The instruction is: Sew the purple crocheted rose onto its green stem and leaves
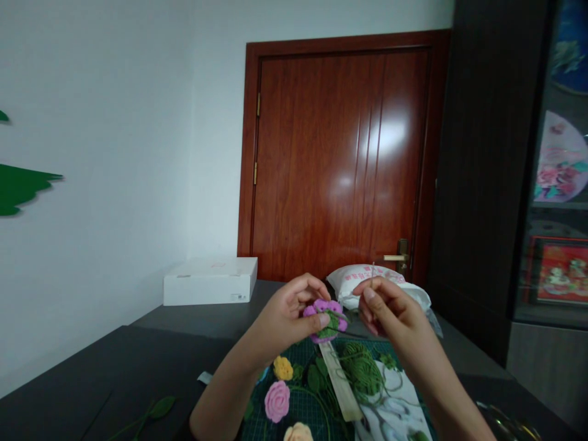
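Between the thumb and bent fingers of the left hand (290,309) is a purple flower (329,331), clamped there, its green middle partly covered by the thumb; the fingertips behind it are hidden. Just right of it, the right hand (390,306) has thumb and index finger together on a thin stick (373,272), tip upward; its lower end is lost among the fingers, so I cannot tell whether it is a hook or a needle. One dark strand (356,335) runs from the flower toward the right fingers, its far end unclear

Below the left fingers lie three more flowers: one yellow flower (283,368), one pink flower (277,402) and one cream flower (298,432) cut off by the lower edge. Below the gap between the hands are one strip (339,383) and one ball of green yarn (361,367); nearer the right forearm is one white sheet (399,407). Beyond the right fingers rests a white bag (351,283), partly covered by them

Both forearms slant inward above the tabletop (160,349), palms turned toward each other
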Action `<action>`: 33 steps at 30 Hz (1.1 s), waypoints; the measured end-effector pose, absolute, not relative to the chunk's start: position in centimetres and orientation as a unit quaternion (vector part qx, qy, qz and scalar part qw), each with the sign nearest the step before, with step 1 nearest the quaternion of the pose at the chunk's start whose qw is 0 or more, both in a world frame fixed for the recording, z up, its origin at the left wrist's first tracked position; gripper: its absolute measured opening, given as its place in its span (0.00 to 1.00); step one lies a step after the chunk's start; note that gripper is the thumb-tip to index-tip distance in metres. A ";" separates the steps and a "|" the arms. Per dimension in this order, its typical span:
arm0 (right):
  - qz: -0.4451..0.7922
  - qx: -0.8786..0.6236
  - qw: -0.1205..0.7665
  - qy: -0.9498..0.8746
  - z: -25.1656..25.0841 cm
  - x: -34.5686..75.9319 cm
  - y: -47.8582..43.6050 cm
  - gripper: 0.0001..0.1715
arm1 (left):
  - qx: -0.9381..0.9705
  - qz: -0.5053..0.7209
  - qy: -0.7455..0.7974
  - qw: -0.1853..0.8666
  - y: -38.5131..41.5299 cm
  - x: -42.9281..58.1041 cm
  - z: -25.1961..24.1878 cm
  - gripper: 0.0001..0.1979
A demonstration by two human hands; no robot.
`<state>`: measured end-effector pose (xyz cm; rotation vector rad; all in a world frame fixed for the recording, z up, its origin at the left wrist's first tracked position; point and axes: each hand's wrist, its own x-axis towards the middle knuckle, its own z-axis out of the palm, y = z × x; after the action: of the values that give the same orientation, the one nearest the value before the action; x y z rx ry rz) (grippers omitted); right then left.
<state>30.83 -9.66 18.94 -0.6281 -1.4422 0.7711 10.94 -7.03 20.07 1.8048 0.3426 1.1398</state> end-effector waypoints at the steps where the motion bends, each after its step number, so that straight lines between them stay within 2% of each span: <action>1: 0.313 -0.291 0.622 -0.656 18.9 30.5 -10.0 0.15 | 0.731 0.476 0.140 0.468 -7.1 10.9 20.2 0.12; 4: 0.229 -0.330 0.584 -0.705 18.6 29.9 -10.3 0.15 | 0.717 0.499 0.131 0.469 -7.3 10.7 20.3 0.11; 9: 0.119 -0.362 0.578 -0.722 17.9 29.6 -9.6 0.04 | 0.706 0.506 0.120 0.480 -7.5 10.7 20.4 0.13; 16: 0.030 -0.369 0.570 -0.734 18.7 29.3 -11.0 0.02 | 0.724 0.505 0.114 0.456 -7.5 10.7 20.4 0.14; 20: 0.116 -0.360 0.571 -0.729 18.6 29.1 -10.8 0.04 | 0.732 0.503 0.099 0.449 -7.5 10.7 20.4 0.13; 24: 0.265 -0.319 0.591 -0.692 18.6 29.0 -10.2 0.12 | 0.728 0.508 0.099 0.451 -7.7 10.8 20.5 0.12; 27: 0.326 -0.292 0.593 -0.676 18.9 28.9 -10.3 0.17 | 0.721 0.509 0.100 0.459 -7.8 10.8 20.6 0.13; 30: 0.326 -0.292 0.596 -0.673 19.0 29.0 -10.4 0.17 | 0.716 0.511 0.106 0.464 -7.8 10.8 20.6 0.13; 33: 0.267 -0.313 0.606 -0.681 18.7 29.0 -10.4 0.14 | 0.726 0.506 0.108 0.453 -7.7 10.8 20.5 0.12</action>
<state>29.03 -10.39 18.70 -0.7240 -1.5738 0.6181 10.79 -7.67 20.45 1.7931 0.2670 1.2507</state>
